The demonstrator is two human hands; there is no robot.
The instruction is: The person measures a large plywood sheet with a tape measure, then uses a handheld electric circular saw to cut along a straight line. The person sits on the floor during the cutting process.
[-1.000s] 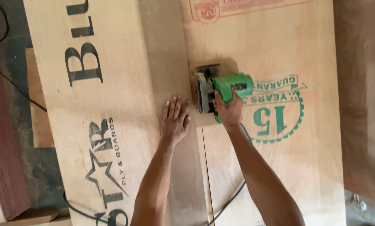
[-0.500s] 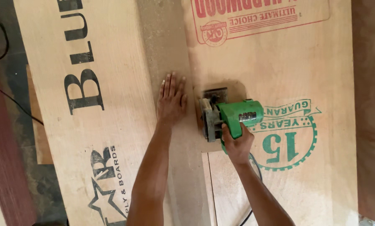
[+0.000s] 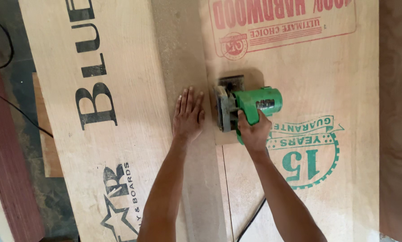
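inspector: start at the left. what lies there?

assistant: a dark red board (image 3: pixel 4 148) along the left edge, black cables (image 3: pixel 12 105) over dark floor, then a pale plywood sheet (image 3: pixel 98 80) with large black lettering.

inspector: left hand?

assistant: the left hand (image 3: pixel 188 114) lies flat, palm down, fingers stretched and close together, on a dusty plywood strip (image 3: pixel 183 54) between the two printed sheets. it grips nothing; it only presses. the forearm runs straight up from the lower edge of the view.

inspector: and the tool?

assistant: a green handheld circular saw (image 3: pixel 246 107) sits on the stamped plywood sheet (image 3: pixel 344 112), just right of the left hand, its metal base flat on the wood. a narrow cut line (image 3: pixel 220 179) runs from the saw back toward the person.

inspector: right hand?

assistant: the right hand (image 3: pixel 254 132) is closed around the saw's rear handle, wrist bent slightly, arm coming in from lower right. the power cord (image 3: pixel 252 219) trails beside that arm.

inspector: handling judgement?

assistant: the saw looks compact but dense and rigid; the rear handle is the sound place to hold it, well off the blade side. the plywood appears stiff and heavy, with sawdust likely making the surface a little slippery under a flat palm.

inspector: far right?

assistant: a darker brown board (image 3: pixel 398 112).
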